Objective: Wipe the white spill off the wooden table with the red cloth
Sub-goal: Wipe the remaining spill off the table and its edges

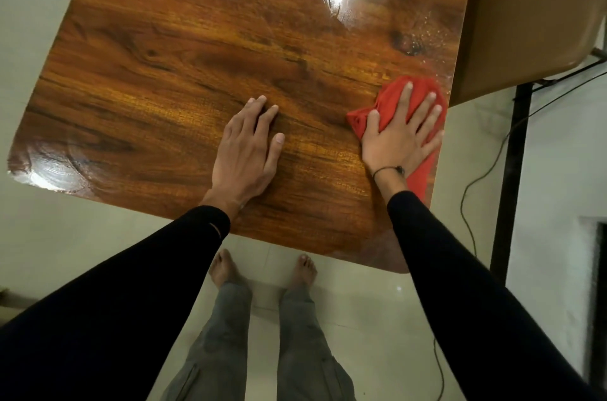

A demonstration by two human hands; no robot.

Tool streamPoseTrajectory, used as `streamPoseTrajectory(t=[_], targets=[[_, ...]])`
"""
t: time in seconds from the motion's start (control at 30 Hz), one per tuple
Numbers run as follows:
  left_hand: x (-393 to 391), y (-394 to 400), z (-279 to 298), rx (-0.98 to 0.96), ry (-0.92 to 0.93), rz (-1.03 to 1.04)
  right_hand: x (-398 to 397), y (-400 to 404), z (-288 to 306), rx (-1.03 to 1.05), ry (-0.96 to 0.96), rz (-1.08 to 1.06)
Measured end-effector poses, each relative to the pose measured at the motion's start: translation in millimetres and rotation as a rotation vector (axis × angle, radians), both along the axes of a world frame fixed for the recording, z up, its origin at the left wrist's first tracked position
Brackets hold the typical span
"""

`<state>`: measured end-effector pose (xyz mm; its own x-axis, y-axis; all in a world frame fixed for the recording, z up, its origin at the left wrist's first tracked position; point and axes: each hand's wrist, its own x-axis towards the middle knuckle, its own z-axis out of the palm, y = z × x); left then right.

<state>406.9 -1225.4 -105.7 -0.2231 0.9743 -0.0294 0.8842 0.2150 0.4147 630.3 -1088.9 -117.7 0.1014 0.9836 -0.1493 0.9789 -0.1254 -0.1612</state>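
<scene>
Wiping toward the last white specks at the table's right edge.

The right hand (399, 134) lay spread flat on the red cloth (392, 98), pressing it just short of the spill (423, 36); the left hand (249, 147) rested open on the table (164, 55), probably as a brace.

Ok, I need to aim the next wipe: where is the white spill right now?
In the head view, the white spill speckles the wooden table near its right edge, just beyond the red cloth under the right hand.
</scene>
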Motion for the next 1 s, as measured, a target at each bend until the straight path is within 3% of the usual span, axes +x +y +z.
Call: streamPoseTrajectory(t=[0.17, 0.37, 0.53, 0.67, 1.0], targets=[[2.2, -0.4, -0.3, 0.013, 0.025, 0.012, 0.8, -82.6, -4.6, 0.034, -0.031, -0.028], [10.7, -1.6, 1.4, 0.038, 0.108, -0.015, 34.8, -158.0, -19.5, 0.061, -0.003, 0.469], [69.9, 5.4, 6.9, 0.065, 0.039, -0.083, 100.2, -151.9, -17.1, 0.024, -0.004, 0.71], [110.8, 15.0, 2.5, 0.039, -0.041, -0.129, 120.1, -125.2, -15.8, 0.011, 0.009, 0.719], [116.1, 11.9, -7.2, 0.027, 0.077, -0.145, 93.0, -19.4, 0.5, 0.015, 0.018, 0.43]])
